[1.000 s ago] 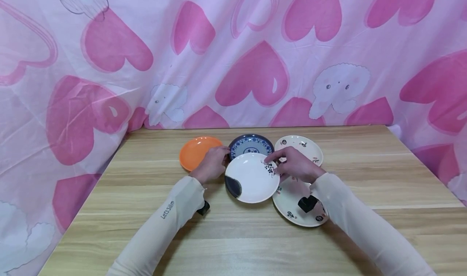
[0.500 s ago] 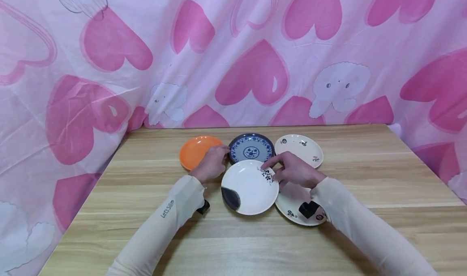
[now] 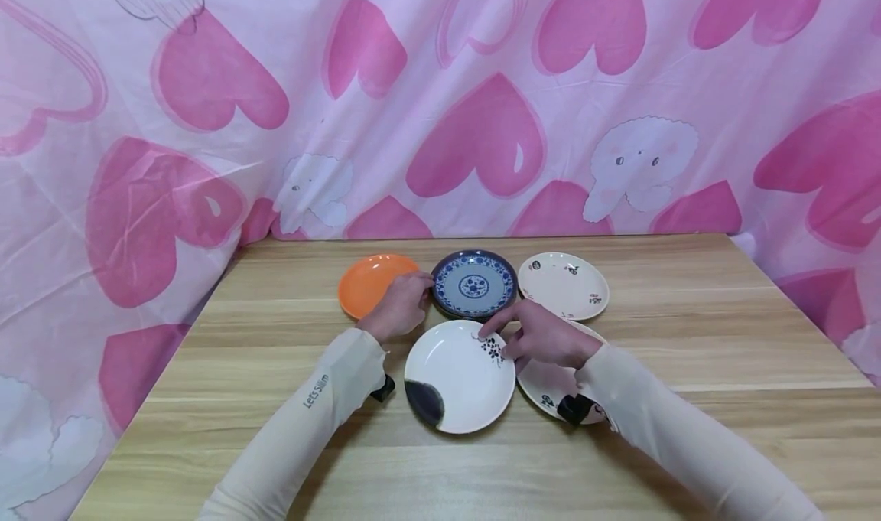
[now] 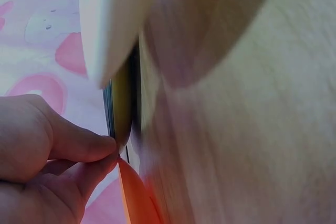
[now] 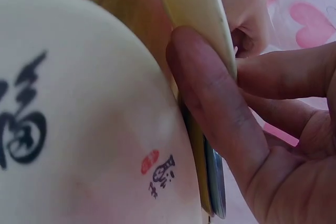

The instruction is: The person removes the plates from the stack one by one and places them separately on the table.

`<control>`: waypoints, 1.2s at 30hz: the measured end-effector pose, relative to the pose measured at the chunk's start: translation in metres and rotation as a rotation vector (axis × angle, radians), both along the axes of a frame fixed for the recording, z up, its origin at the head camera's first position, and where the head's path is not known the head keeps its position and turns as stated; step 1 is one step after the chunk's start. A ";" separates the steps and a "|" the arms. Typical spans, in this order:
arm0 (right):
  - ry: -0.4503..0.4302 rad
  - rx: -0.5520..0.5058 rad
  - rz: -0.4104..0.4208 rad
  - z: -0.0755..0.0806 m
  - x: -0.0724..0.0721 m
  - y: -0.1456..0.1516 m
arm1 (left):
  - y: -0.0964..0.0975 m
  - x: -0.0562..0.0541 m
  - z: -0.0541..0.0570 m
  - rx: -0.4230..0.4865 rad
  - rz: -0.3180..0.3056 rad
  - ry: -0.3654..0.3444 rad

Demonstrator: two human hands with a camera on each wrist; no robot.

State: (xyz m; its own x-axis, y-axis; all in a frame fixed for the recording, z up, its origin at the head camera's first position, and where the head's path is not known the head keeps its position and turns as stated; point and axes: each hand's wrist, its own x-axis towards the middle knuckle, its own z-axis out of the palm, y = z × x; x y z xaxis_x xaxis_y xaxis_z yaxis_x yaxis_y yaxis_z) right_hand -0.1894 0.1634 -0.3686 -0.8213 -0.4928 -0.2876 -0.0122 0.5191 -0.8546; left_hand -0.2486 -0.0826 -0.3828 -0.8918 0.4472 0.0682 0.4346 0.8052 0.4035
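Note:
My right hand (image 3: 551, 336) pinches the right rim of a white plate (image 3: 457, 376) that has a dark patch and a small black flower print. In the left wrist view this white plate (image 4: 113, 19) hangs tilted over the table and casts a shadow. Thumb and fingers of my right hand (image 5: 252, 114) lie on both faces of its rim. My left hand (image 3: 398, 305) pinches the left edge of a blue-patterned plate (image 3: 475, 282), which sits on another plate. In the left wrist view the left fingertips (image 4: 107, 148) meet at that rim, right beside the orange plate (image 4: 137, 195).
An orange plate (image 3: 375, 280) lies at the back left, partly under my left hand in this view. At the back right sits a cream plate (image 3: 566, 284) with small prints. Another printed plate (image 3: 551, 379) lies below my right hand. Behind the wooden table (image 3: 702, 337) hangs a pink heart-patterned cloth (image 3: 482, 138).
My right hand has drawn the white plate toward me and slightly left, off the blue plate, which now shows almost whole. The left hand has stayed in place.

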 end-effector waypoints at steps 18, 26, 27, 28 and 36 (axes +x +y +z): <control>0.283 0.220 0.109 0.000 -0.001 -0.008 | 0.001 -0.001 0.002 0.004 0.025 -0.059; 0.402 0.334 0.146 0.001 -0.005 -0.013 | 0.001 0.000 0.002 -0.021 0.029 -0.062; 0.410 0.336 0.151 0.001 -0.005 -0.012 | 0.001 0.000 0.002 -0.021 0.027 -0.058; 0.408 0.336 0.151 0.000 -0.005 -0.012 | 0.001 0.000 0.002 -0.020 0.024 -0.051; 0.365 0.336 0.154 -0.001 -0.008 -0.010 | 0.001 -0.001 0.000 -0.009 0.006 -0.028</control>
State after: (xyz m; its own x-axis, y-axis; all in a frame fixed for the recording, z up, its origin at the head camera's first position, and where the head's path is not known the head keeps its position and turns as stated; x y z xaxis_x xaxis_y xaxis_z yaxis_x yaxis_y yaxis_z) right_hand -0.1974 0.1535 -0.3699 -0.8228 -0.5457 -0.1588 -0.3764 0.7325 -0.5672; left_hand -0.2498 -0.0816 -0.3825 -0.8960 0.4423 0.0392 0.4184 0.8116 0.4077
